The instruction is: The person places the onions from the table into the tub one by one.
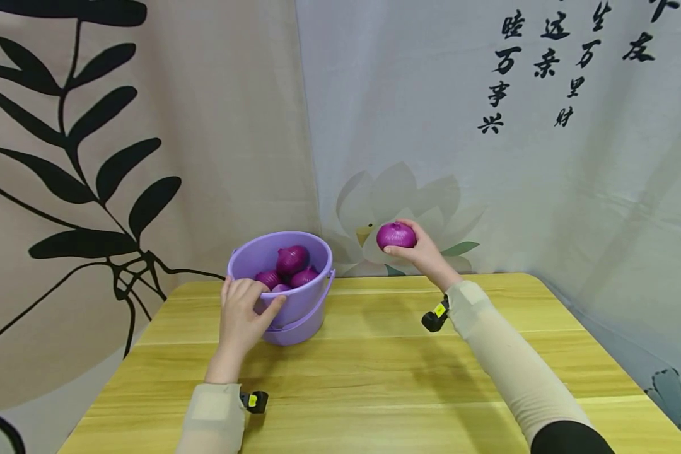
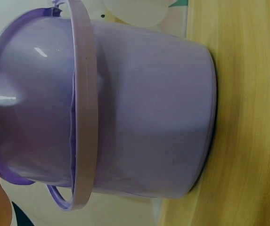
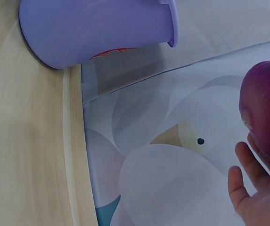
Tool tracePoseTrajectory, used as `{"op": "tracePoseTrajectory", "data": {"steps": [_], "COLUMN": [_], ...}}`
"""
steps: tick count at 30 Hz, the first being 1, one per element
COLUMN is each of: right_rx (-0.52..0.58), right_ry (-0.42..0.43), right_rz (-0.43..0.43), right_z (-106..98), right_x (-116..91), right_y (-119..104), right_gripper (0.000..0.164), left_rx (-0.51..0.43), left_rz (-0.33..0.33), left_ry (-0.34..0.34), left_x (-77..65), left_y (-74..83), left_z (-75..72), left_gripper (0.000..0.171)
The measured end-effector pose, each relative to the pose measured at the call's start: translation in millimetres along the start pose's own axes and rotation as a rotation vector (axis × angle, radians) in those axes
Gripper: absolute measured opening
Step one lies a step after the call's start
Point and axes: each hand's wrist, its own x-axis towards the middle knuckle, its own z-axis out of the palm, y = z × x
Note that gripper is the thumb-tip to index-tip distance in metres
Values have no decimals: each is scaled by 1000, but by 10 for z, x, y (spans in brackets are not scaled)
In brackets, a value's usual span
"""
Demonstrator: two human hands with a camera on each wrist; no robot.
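A purple bucket (image 1: 295,315) stands upright at the table's back left, with several red onions (image 1: 292,260) inside. My left hand (image 1: 243,315) holds the near rim of the bucket, thumb outside and fingertips over the edge. In the left wrist view the bucket's side (image 2: 149,108) fills the middle, its handle folded down around it. Up in the air to the right of the bucket, my right hand (image 1: 420,249) grips another red onion (image 1: 396,235) between thumb and fingers. The right wrist view shows this onion (image 3: 264,110) at the right edge, partly cut off.
The wooden table (image 1: 403,378) reaches back to a hanging cloth (image 1: 250,126) printed with leaves, a lotus and black characters. A wrist camera (image 1: 434,315) is strapped on the right arm, another camera (image 1: 254,401) on the left.
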Motion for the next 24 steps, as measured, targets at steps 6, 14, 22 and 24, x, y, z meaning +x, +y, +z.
{"op": "tracePoseTrajectory", "data": {"steps": [6,14,22,24], "right_rx": [25,-19,-22,-23], "right_ry": [-3,-12,-10,-13], "right_rz": [3,10,9,5], "right_z": [-14,38,45,48], "right_x": [42,-105,-87,-86], "right_y": [42,-304,-360,-370], "right_gripper": [78,75,74,74], "left_rx": [-1,-10,2,3], "left_rz": [3,-6,2,2], "left_ry": [-2,6,5,4], "left_x": [-10,-30,-13,-10], "left_y": [-17,-19,-15,-15], "left_z": [16,16,14,20], "left_gripper": [36,37,36,36]}}
